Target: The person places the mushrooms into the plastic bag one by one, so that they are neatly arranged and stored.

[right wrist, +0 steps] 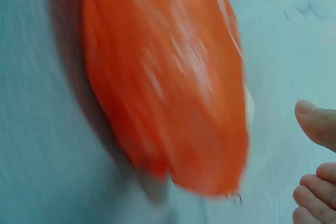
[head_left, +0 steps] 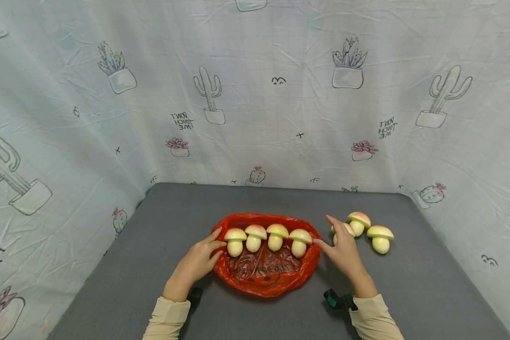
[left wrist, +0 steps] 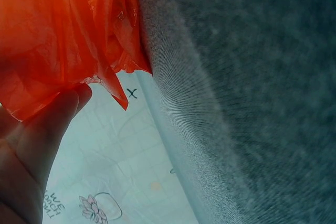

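Observation:
A red plastic bag (head_left: pixel 265 284) sits on the grey table with its mouth spread wide and its rim rolled outward. Inside it, several toy mushrooms (head_left: pixel 276 237) with yellow and pinkish caps stand in a row along the far side. My left hand (head_left: pixel 198 259) grips the bag's left rim; the left wrist view shows fingers (left wrist: pixel 63 109) against the red plastic (left wrist: pixel 58 40). Beside the right rim, my right hand (head_left: pixel 344 250) has its thumb and fingers apart and holds nothing. From the right wrist view, its thumb (right wrist: pixel 320 124) is clear of the bag (right wrist: pixel 168 87).
Three more toy mushrooms lie right of the bag: one (head_left: pixel 380 239) outermost, one (head_left: pixel 359 222) farther back, and one (head_left: pixel 345 230) partly hidden by my right hand. A cactus-printed white cloth (head_left: pixel 276 118) surrounds the grey table (head_left: pixel 187 203) at the back and sides.

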Available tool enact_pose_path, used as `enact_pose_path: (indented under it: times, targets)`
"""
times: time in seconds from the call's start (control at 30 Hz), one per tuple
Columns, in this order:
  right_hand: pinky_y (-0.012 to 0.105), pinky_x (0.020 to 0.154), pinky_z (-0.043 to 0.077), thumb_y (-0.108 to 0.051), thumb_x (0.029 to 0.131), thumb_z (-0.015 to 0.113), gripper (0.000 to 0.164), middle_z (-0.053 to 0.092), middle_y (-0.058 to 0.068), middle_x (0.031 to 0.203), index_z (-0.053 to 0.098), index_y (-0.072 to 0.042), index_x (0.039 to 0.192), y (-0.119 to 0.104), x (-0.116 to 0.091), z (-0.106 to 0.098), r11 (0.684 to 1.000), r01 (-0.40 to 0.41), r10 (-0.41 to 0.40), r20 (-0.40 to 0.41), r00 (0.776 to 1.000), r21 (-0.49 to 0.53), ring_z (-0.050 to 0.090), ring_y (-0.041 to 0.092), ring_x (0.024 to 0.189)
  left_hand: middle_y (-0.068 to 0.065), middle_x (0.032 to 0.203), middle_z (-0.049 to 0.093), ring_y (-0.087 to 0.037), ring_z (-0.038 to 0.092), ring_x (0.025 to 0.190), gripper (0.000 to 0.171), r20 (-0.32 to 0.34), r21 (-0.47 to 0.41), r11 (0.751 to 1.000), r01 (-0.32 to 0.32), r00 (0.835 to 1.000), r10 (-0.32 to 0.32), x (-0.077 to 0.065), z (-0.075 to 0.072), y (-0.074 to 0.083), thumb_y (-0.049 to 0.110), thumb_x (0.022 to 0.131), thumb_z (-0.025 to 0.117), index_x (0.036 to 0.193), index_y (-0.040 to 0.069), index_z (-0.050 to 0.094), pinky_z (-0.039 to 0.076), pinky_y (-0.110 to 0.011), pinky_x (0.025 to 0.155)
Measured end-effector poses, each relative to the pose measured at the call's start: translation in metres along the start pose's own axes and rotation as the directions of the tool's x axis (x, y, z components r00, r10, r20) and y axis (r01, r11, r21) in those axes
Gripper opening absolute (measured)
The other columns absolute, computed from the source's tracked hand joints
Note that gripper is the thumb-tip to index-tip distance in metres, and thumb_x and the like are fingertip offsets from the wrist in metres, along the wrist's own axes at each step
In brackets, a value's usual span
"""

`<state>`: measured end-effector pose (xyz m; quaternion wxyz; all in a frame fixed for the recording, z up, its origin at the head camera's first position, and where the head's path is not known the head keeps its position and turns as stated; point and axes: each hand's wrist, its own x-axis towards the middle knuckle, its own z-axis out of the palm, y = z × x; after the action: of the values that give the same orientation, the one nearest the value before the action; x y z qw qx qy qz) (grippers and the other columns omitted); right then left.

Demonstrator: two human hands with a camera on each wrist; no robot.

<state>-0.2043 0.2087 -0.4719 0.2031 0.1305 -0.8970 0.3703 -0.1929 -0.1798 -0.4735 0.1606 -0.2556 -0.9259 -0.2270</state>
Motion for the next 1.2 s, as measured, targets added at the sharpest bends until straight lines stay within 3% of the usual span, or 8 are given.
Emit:
enact_pose_path:
  times: [0.2,0.5,0.77,1.2]
  targets:
    - [0.061,0.095,0.036,-0.015,0.079,0.076,0.072,0.043,0.03,0.137,0.04,0.008,0.137,0.021,-0.004,-0.032,0.999,-0.039,0.037,-0.087,0.996,-0.021,0.04,0.048,0.124,-0.022,0.137,0.051,-0.034,0.063,0.108,0.023,0.0,-0.003,1.0,-0.002,1.0,0.002,0.0,0.0,0.0,0.002,0.081,0.071,0.104,0.002,0.072,0.053,-0.042,0.086]
    - [0.068,0.092,0.031,-0.018,0.082,0.074,0.08,0.035,0.036,0.139,0.03,0.005,0.145,0.057,-0.01,-0.078,0.983,-0.141,0.126,-0.133,0.983,-0.116,0.035,0.055,0.123,-0.021,0.138,0.05,-0.033,0.063,0.107,0.024,0.005,-0.003,1.0,0.003,1.0,-0.003,0.0,0.0,0.001,0.003,0.081,0.071,0.105,0.002,0.072,0.054,-0.041,0.084]
    - [0.069,0.093,0.028,-0.026,0.084,0.072,0.089,0.027,0.039,0.142,0.018,0.007,0.148,0.089,-0.016,-0.099,0.96,-0.208,0.203,-0.048,0.978,-0.186,0.028,0.058,0.125,-0.021,0.138,0.05,-0.033,0.064,0.106,0.023,0.005,0.0,1.0,0.002,1.0,-0.002,0.001,0.001,0.0,0.003,0.082,0.071,0.105,0.002,0.072,0.055,-0.04,0.082]
    - [0.073,0.093,0.024,-0.03,0.084,0.071,0.102,0.012,0.045,0.143,0.003,0.01,0.148,0.109,-0.017,-0.096,0.954,-0.265,0.279,0.091,0.956,-0.142,0.02,0.063,0.126,-0.021,0.138,0.05,-0.032,0.064,0.105,0.024,0.003,-0.003,1.0,0.005,1.0,-0.005,0.0,0.0,0.002,0.003,0.081,0.071,0.105,0.001,0.072,0.055,-0.04,0.082]
